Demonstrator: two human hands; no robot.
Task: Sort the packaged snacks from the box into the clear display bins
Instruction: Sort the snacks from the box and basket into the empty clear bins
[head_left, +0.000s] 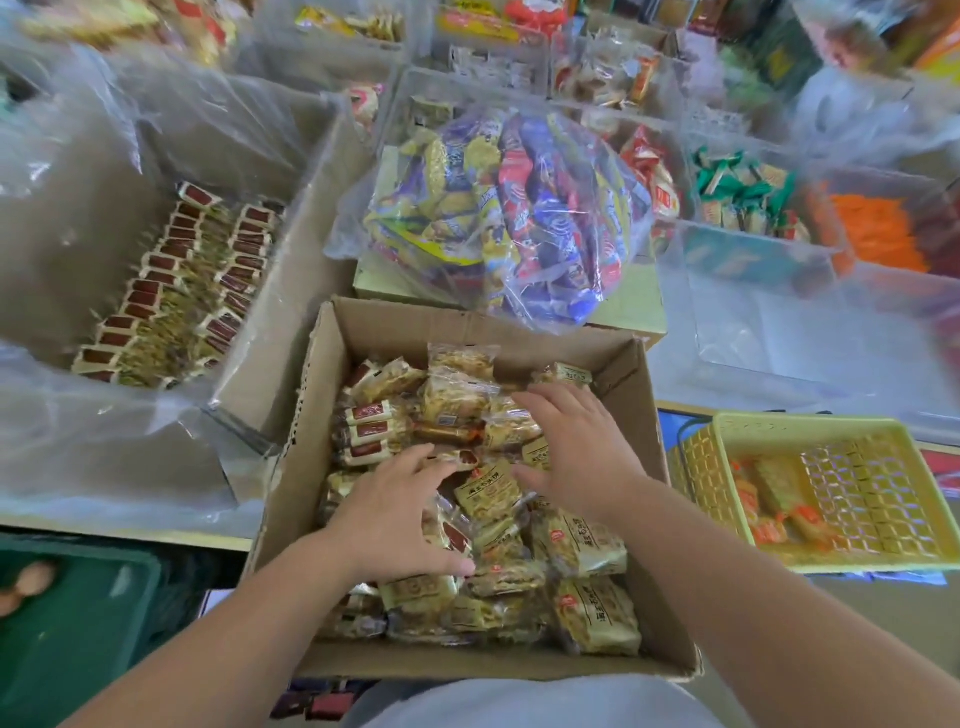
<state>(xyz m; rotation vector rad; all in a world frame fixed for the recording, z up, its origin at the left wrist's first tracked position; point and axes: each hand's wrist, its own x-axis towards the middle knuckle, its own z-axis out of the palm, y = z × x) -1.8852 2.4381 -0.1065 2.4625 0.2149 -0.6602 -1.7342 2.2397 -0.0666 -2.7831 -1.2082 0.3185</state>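
Digging into the box (415, 332), both hands are laid on the snack packs (587, 545). The left hand (400, 514) and the right hand (576, 457) are spread wide, and no pack is gripped yet. The box is mostly full, so much is left. Left of the box, neat rows are lined up in a clear bin (296, 270).
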